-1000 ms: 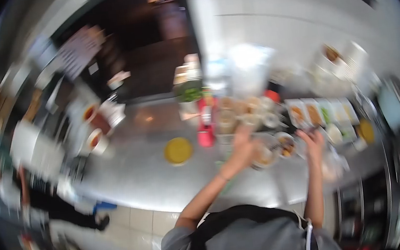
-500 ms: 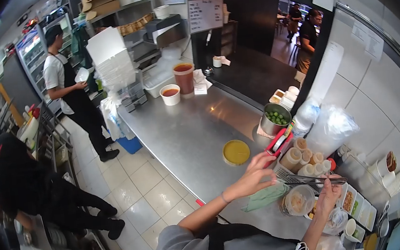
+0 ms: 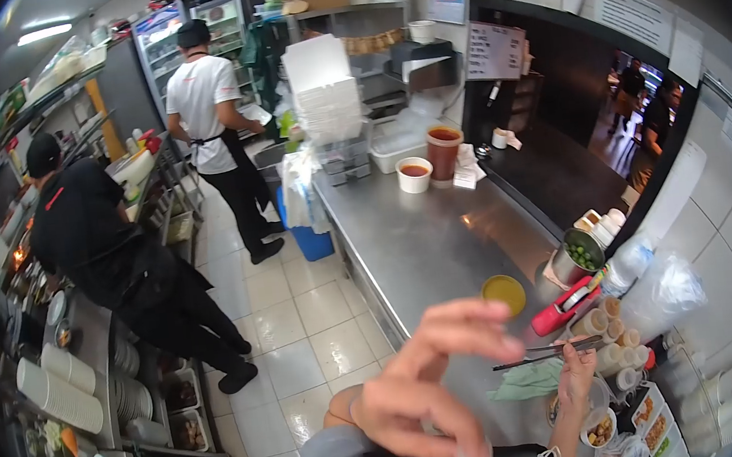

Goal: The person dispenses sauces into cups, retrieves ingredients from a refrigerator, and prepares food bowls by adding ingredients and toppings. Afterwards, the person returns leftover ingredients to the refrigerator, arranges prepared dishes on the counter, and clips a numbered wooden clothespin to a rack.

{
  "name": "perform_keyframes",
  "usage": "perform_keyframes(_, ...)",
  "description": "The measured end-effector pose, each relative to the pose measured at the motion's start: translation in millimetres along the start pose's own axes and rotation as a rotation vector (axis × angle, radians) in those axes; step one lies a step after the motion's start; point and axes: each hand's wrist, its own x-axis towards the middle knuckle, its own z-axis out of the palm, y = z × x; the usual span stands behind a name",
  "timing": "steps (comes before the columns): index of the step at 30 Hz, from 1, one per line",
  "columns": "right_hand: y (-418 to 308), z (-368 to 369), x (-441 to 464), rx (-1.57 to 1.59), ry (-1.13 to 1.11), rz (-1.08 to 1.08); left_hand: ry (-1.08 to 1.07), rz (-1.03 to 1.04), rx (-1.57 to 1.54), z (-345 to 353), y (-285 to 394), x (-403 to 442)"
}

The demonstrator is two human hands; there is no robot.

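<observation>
My left hand [image 3: 433, 383] is raised close to the camera, fingers spread and curved, with nothing in it. At the right side of the steel counter, my right hand [image 3: 574, 378] holds dark metal tongs [image 3: 547, 352], their tips pointing left. A green cloth [image 3: 528, 380] lies just below the tongs. Beside my right hand are a bowl of mixed food [image 3: 599, 429] and a group of capped bottles [image 3: 610, 327]. A round yellow-green lid [image 3: 503, 294] rests on the counter behind my left hand, near a red tape dispenser [image 3: 565, 310].
A person in black [image 3: 114, 239] bends over the cooking line at left. Another in a white shirt [image 3: 206, 111] stands by the fridge. The counter [image 3: 413, 241] bears a red-sauce tub [image 3: 445, 154], a white bowl [image 3: 414, 175] and a pot of green limes [image 3: 578, 254].
The view has swung left. My left hand has come up from the bottles toward the camera. The tongs stay in my right hand. The white-shirted person has turned away.
</observation>
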Motion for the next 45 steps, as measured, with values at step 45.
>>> perform_keyframes(45, 228, 233, -197, -0.849, 0.066, 0.059, 0.022, -2.056, 0.602, -342, 167, -726)
